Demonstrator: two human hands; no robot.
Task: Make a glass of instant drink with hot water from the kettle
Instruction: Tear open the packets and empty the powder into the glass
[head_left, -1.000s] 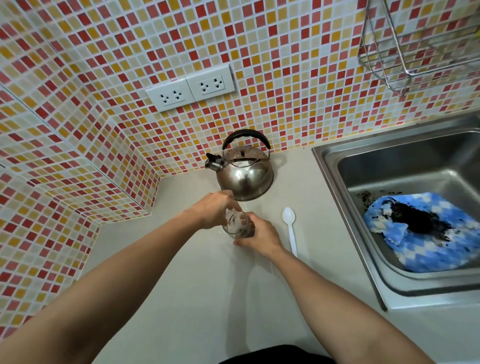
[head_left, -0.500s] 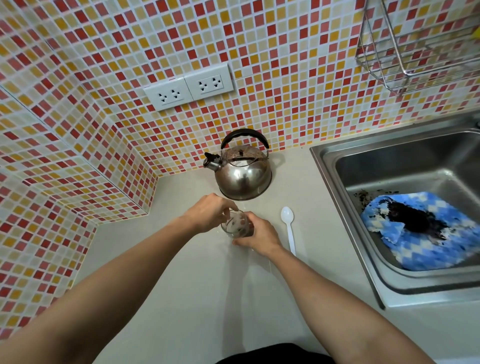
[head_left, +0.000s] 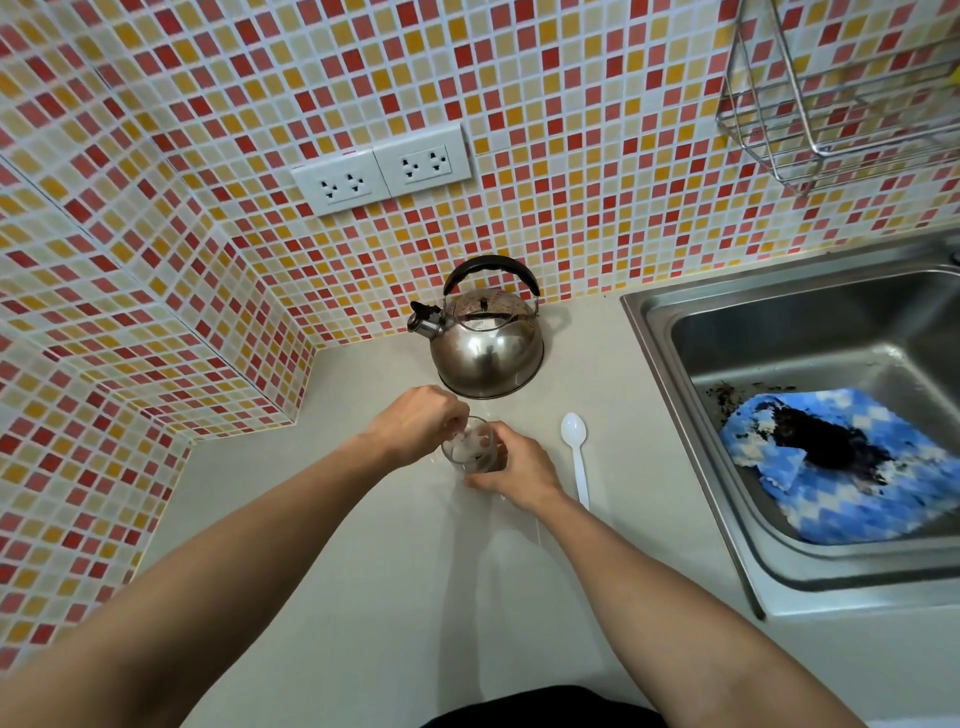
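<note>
Little had moved since the earlier frames: both hands had stayed at the glass, and only the left fingers had dipped lower over its rim, while kettle and spoon lay where they were.

Going by size, the desk (head_left: 363, 571) carried everything, with the steel sink (head_left: 670, 332) to its right holding a blue checked cloth (head_left: 831, 499) stained dark. The kettle (head_left: 485, 338) stood against the tiled wall, spout to the left, handle upright. The left hand (head_left: 415, 423) was curled, fingertips pinched over the glass mouth on something pale (whether a sachet or ice could not be told). The right hand (head_left: 511, 467) was wrapped around the side of the glass, steadying it. A white plastic spoon (head_left: 575, 452) lay just beside that hand, untouched. The glass (head_left: 475, 447) stood on the desk just in front of the kettle, with dark contents at the bottom.

Judging by its look, the glass was small, light, smooth and breakable, best held around its lower wall. The kettle seemed heavy and probably hot, so its black handle was the place to grip.
</note>
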